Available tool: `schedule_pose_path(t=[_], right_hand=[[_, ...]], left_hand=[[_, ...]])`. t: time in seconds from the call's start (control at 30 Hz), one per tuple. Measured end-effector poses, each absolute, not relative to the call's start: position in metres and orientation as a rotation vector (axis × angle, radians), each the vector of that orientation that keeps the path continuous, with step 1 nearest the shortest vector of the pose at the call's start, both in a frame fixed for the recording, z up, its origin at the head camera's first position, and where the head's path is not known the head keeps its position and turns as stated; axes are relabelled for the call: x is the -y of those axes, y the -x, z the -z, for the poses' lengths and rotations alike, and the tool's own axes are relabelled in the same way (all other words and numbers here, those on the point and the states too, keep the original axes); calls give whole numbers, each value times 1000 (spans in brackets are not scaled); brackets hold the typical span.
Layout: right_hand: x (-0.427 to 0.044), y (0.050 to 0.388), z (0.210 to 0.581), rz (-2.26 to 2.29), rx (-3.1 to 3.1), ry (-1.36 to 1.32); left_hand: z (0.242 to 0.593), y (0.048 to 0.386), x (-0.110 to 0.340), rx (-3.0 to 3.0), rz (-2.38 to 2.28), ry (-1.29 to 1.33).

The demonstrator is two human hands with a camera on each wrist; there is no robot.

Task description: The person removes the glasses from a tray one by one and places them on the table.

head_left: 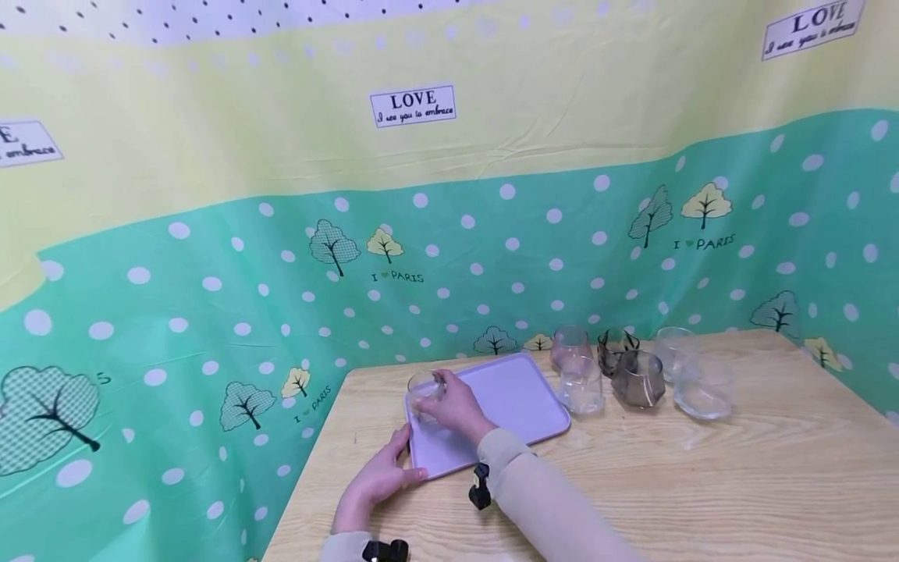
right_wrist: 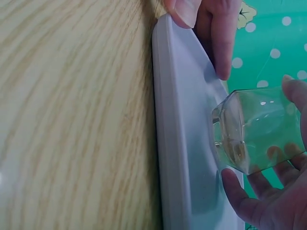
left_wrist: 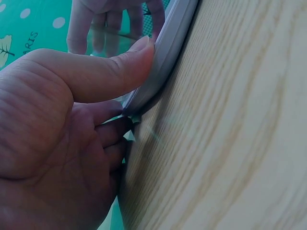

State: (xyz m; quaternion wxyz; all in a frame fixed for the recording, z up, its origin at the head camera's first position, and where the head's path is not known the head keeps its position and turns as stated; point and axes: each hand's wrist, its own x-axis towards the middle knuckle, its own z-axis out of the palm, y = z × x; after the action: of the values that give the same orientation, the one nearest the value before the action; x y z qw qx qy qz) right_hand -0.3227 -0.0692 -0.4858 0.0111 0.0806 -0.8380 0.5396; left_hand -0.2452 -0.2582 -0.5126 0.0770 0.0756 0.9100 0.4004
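A pale lilac rectangular tray (head_left: 509, 398) lies on the wooden table. At its near left corner is my left hand (head_left: 382, 476), with the thumb on the rim (left_wrist: 168, 57) and the other fingers along the outer side. My right hand (head_left: 460, 410) reaches over the tray and holds a clear, faintly amber drinking glass (right_wrist: 264, 127) between thumb and fingers. This glass stands upright at the tray's far left part, its base at the tray surface; whether it touches, I cannot tell. Part of it is hidden by the right hand in the head view.
Right of the tray stand several glasses: a pinkish one (head_left: 570, 343), a clear one (head_left: 581, 388), a dark patterned one (head_left: 616, 355), a smoky grey one (head_left: 637, 381) and clear ones (head_left: 705, 390) farther right. Behind the table (head_left: 702, 484) hangs a printed green and yellow curtain (head_left: 492, 257).
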Motion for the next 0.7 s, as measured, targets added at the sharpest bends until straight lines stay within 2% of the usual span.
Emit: schedule_pose_path(t=[0.7], right_hand=[[72, 316, 495, -1682, 2519, -178]], left_hand=[[507, 243, 256, -2720, -1216, -199]])
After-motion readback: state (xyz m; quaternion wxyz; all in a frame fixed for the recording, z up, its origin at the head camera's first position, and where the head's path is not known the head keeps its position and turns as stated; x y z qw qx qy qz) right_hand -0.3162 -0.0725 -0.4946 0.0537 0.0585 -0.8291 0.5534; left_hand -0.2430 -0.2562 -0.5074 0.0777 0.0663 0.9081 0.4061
